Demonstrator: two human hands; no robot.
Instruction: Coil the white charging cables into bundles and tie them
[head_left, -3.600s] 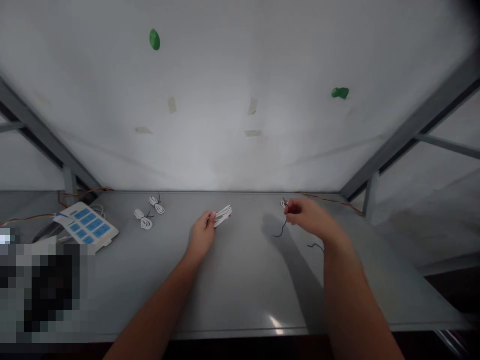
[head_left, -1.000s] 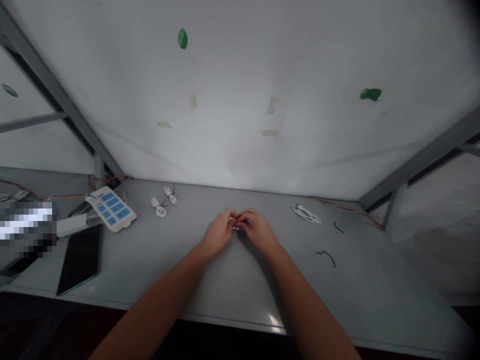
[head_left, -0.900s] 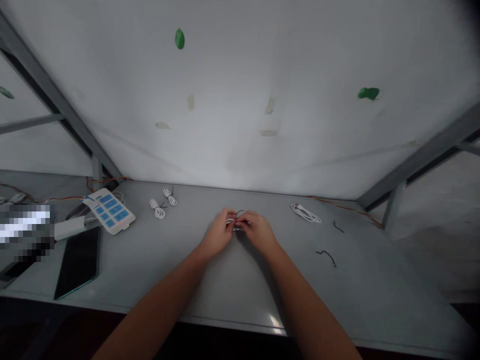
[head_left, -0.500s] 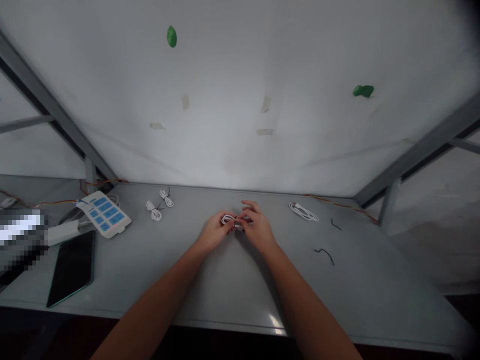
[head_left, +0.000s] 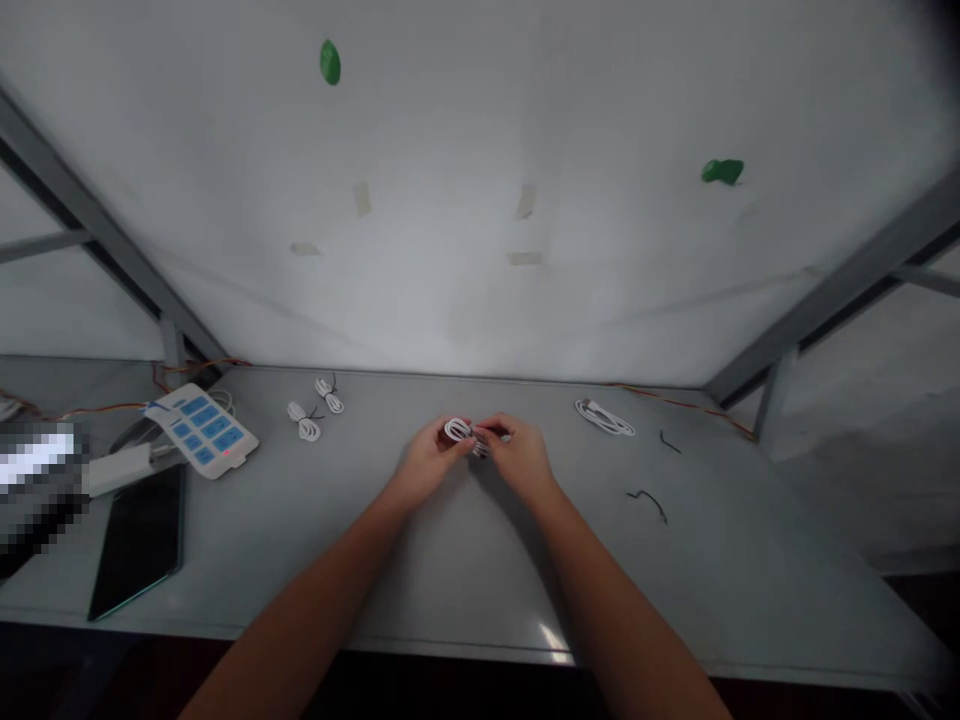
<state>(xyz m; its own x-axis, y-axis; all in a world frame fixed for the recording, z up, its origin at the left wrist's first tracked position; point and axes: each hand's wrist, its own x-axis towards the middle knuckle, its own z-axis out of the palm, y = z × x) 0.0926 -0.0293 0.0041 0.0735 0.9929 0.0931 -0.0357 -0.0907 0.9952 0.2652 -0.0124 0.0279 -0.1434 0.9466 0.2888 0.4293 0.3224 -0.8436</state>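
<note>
My left hand [head_left: 424,466] and my right hand [head_left: 517,458] meet at the middle of the grey table [head_left: 465,560], both pinching a small coiled white cable [head_left: 457,430] held between the fingertips. A thin dark tie seems to run around the coil, but it is too small to tell clearly. To the left lie two tied white cable bundles [head_left: 306,424] [head_left: 329,395]. An untied white cable coil [head_left: 604,417] lies to the right, with two loose black twist ties [head_left: 649,500] [head_left: 670,441] beyond it.
A white power strip with blue sockets [head_left: 201,432] and a dark tablet [head_left: 139,540] sit at the left. A red and yellow wire [head_left: 675,403] runs along the back edge. Grey metal frame bars [head_left: 825,290] flank the white back wall.
My right hand came from the right, where it picked up a black tie, to join my left hand on the white coil. Over the last second both hands stay together, fingers shifting slightly.
</note>
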